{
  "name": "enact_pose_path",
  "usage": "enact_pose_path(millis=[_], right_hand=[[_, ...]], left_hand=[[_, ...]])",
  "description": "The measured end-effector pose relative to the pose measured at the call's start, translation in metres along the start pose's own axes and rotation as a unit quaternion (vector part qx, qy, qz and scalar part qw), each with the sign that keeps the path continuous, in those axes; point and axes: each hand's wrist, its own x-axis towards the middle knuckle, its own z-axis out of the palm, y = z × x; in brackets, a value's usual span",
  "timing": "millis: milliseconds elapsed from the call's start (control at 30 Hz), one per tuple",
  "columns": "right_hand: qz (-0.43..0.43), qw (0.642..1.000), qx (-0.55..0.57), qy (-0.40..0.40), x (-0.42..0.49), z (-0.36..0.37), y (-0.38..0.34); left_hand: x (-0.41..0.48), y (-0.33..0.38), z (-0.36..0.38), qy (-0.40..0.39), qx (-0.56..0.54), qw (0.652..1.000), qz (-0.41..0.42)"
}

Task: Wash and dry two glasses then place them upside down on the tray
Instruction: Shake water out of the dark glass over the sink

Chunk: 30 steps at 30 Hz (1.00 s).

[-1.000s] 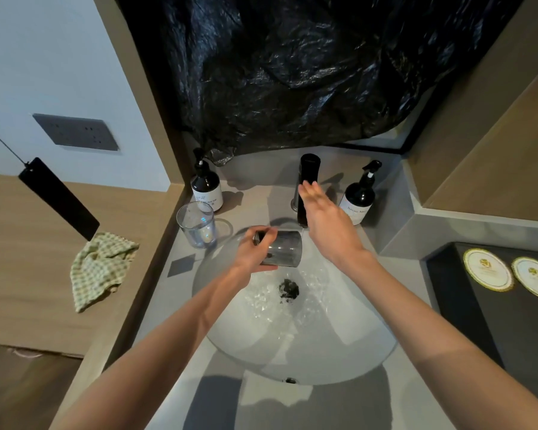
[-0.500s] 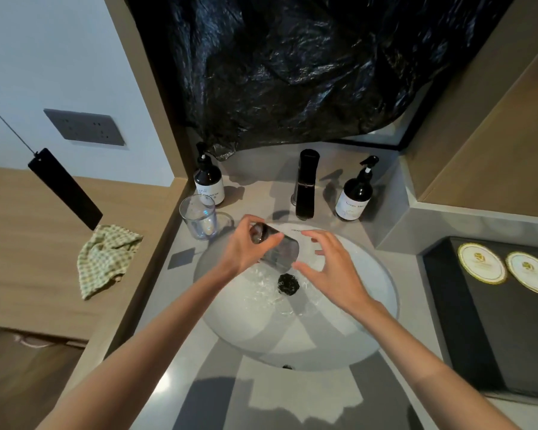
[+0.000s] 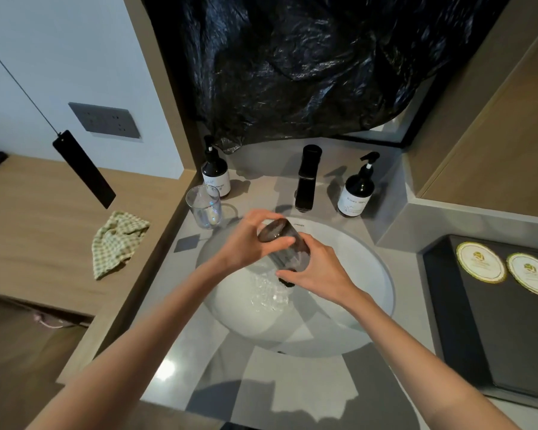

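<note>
Since half a second ago, right hand [image 3: 316, 270] has closed onto the smoky dark drinking glass [image 3: 284, 248], joining left hand [image 3: 249, 240]; both grip it tilted, mouth-down, over the white round basin [image 3: 367, 274]. Wet fingers could let it slip and crack.
</note>
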Motion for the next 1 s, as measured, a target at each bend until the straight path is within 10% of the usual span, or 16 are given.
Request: enact_pose_path(millis=[567, 1000], right_hand=[[0.004, 0.998, -0.042, -0.056, -0.013, -0.020, 0.018], [-0.071, 0.993, -0.040, -0.085, 0.031, 0.003, -0.052]], left_hand=[[-0.022, -0.011, 0.022, -0.081, -0.108, 0.977, -0.162], [-0.074, -0.030, -0.031, 0.133, -0.058, 0.968, -0.206]])
